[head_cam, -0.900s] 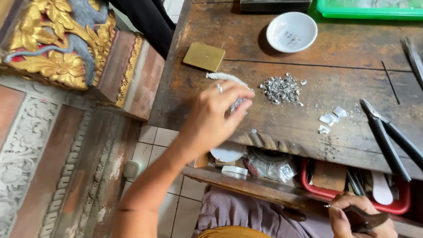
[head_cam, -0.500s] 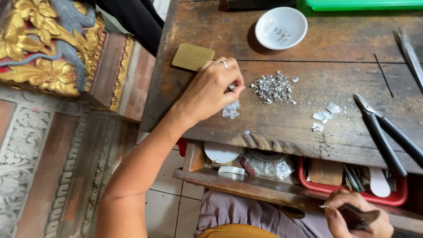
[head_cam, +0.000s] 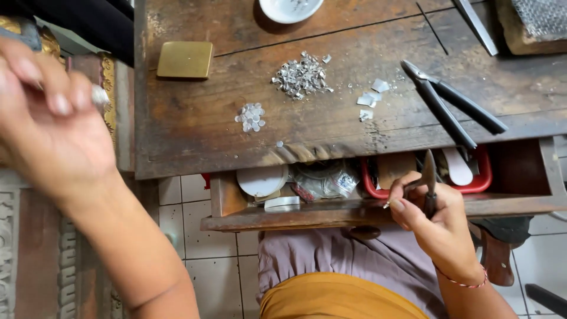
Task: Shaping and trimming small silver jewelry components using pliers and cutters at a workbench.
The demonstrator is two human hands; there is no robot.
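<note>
Left hand (head_cam: 50,118) raised at frame left, blurred, small silver piece (head_cam: 99,94) pinched in fingertips. Pliers (head_cam: 428,186) gripped by right hand (head_cam: 434,215) at lower right. Discs (head_cam: 251,116) piled at bench centre.

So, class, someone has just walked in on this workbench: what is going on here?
A person sits at a worn wooden bench with an open drawer. The left hand is raised off to the side, blurred, pinching something small and pale. The right hand holds a dark metal tool over the drawer. On the bench lie a heap of silver scraps, a small cluster of silver discs, black pliers and a brass block.
</note>
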